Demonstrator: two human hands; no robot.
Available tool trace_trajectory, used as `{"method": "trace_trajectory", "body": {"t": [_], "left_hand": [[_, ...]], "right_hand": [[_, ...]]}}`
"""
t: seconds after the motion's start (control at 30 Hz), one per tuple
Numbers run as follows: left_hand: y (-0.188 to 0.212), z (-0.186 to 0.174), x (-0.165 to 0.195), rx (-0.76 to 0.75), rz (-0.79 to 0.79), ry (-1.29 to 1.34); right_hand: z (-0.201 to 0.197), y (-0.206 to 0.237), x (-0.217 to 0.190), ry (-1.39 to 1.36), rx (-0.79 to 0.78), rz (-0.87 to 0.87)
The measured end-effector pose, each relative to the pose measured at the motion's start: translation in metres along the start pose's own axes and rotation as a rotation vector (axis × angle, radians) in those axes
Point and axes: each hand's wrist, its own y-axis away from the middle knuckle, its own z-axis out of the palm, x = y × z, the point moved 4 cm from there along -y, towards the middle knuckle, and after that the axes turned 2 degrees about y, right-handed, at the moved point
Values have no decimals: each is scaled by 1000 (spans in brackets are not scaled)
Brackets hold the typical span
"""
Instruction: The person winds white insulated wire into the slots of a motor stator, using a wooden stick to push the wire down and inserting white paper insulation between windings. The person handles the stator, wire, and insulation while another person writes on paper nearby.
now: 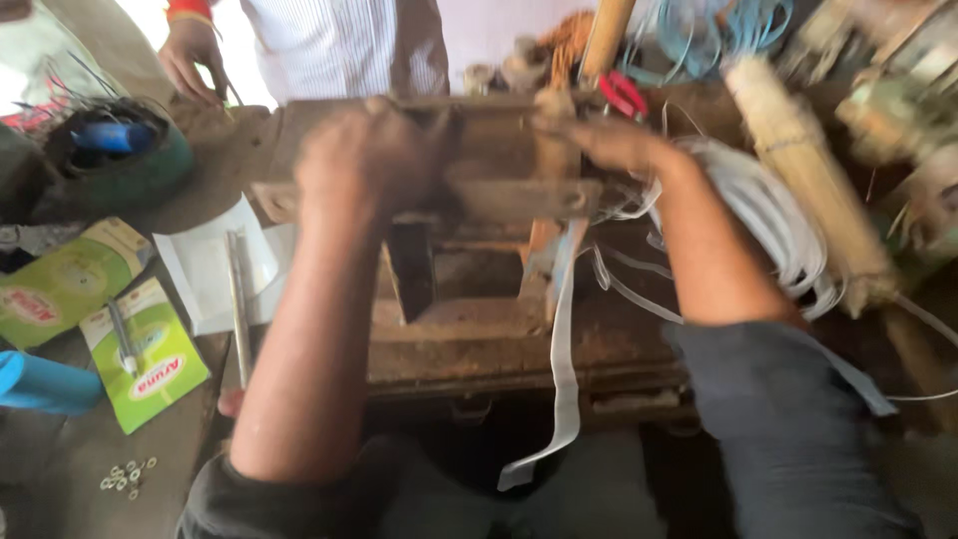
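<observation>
My left hand (361,158) rests on the top of a rusty metal frame (469,339) at its left side, fingers curled over the upper bar; the view is blurred. Over the frame's top right, my right hand (611,142) sits by a brown upright piece (547,150). A white flat strip (565,349) hangs down from under that hand, past the frame's front, to my lap. A bundle of white strips (773,215) lies looped beside my right forearm.
Another person in a striped shirt (344,40) stands behind the frame, one hand (190,60) near a green bowl (120,165). Green packets (150,354), white paper (205,265), a metal rod (238,299), small washers (128,475) lie left. A straw bundle (808,170) lies right.
</observation>
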Motion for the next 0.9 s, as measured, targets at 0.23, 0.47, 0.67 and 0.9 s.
{"method": "trace_trajectory", "body": {"t": [0.23,0.47,0.67,0.9], "left_hand": [[56,-1,-2,708,540,230],[10,16,-75,674,644,463],[-74,77,-153,220,-156,403],[-49,87,-187,161,-219,491]], "right_hand": [[6,7,14,-141,-130,-111],[71,101,-28,-592,-43,299],[146,154,-69,-678,-391,-153],[133,209,-29,-36,6,-509]]}}
